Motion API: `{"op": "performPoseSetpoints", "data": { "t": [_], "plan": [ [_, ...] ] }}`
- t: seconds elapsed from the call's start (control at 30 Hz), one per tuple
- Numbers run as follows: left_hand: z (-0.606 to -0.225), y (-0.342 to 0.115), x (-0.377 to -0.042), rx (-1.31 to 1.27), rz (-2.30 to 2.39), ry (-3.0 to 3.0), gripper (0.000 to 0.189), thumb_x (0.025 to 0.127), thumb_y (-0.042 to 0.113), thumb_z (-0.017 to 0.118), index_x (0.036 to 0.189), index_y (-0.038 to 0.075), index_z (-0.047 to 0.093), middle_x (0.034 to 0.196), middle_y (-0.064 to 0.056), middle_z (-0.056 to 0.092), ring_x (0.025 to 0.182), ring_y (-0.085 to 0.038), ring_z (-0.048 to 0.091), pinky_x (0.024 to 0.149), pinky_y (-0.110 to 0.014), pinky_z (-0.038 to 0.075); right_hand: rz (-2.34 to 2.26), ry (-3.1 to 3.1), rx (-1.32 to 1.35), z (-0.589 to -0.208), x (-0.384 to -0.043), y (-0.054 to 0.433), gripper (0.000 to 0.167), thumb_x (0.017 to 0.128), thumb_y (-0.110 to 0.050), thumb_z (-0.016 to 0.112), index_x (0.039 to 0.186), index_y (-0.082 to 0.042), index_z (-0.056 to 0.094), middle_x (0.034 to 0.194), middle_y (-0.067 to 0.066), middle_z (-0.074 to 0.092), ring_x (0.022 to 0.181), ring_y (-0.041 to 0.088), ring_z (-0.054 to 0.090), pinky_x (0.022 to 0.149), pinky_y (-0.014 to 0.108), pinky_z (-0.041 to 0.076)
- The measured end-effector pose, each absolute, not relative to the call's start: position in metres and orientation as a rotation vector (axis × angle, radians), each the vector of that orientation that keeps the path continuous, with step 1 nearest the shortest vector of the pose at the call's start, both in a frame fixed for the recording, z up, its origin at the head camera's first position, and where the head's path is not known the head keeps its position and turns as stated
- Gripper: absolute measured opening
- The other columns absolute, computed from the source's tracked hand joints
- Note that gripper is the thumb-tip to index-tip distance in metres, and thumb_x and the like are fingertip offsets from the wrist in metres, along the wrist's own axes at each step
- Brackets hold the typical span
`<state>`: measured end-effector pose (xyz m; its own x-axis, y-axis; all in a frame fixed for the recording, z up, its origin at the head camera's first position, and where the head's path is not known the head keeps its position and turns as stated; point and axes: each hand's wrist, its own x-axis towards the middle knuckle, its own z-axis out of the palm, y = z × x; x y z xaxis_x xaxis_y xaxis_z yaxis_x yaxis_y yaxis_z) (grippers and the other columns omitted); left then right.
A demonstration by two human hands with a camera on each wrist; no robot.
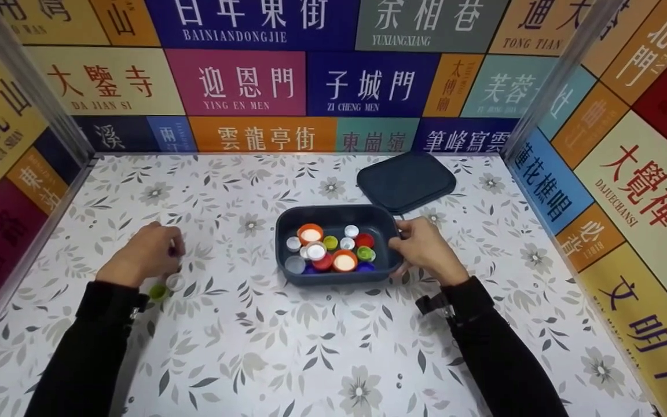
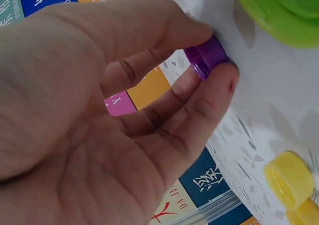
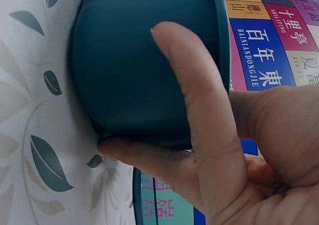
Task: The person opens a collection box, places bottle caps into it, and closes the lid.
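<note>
My left hand [image 1: 145, 252] is low over the left of the table, thumb and fingertips pinching a purple bottle cap [image 2: 207, 57]. Close to it lie a green cap [image 1: 157, 292] and a clear whitish cap [image 1: 175, 282]; the left wrist view also has yellow caps [image 2: 289, 180] near the fingers. At the centre stands a dark blue plastic box [image 1: 339, 278] with caps in white, orange, red, green and blue inside. My right hand [image 1: 429, 249] grips its right end, with one finger [image 3: 209, 105] along the outer wall and another near the base.
A dark lid [image 1: 406, 180] lies flat behind the box at the back right. The table [image 1: 287, 353] has a leaf-patterned cover. Printed panels with large characters, such as the back wall [image 1: 235, 81], enclose it at the back and both sides.
</note>
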<state>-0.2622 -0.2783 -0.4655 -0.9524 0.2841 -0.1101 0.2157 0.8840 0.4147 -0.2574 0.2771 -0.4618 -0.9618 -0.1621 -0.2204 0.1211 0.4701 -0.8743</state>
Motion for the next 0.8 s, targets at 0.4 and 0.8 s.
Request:
{"op": "performPoseSetpoints", "data": {
  "t": [0.4, 0.8],
  "plan": [
    [-0.454, -0.257, -0.26, 0.49, 0.647, 3.007, 0.01, 0.094, 0.004, 0.083, 0.103, 0.001, 0.08, 0.106, -0.022, 0.072, 0.101, -0.038, 0.068, 0.094, -0.058, 0.059, -1.486, 2.445, -0.014, -0.461, -0.257, 0.277, 0.053, 0.108, 0.001, 0.062, 0.161, 0.004, 0.065, 0.128, 0.039, 0.08, 0.055, 0.018, 0.079, 0.059, 0.04, 0.071],
    [-0.431, -0.164, -0.258, 0.993, 0.801, 3.088, 0.022, 0.087, -0.009, 0.08, 0.107, 0.0, 0.079, 0.104, -0.02, 0.07, 0.093, -0.035, 0.073, 0.084, -0.045, 0.066, -1.554, 2.401, -0.019, -0.46, -0.256, 0.276, 0.054, 0.109, 0.001, 0.061, 0.162, 0.006, 0.063, 0.132, 0.04, 0.078, 0.061, 0.022, 0.082, 0.058, 0.036, 0.07]
  ]
}}
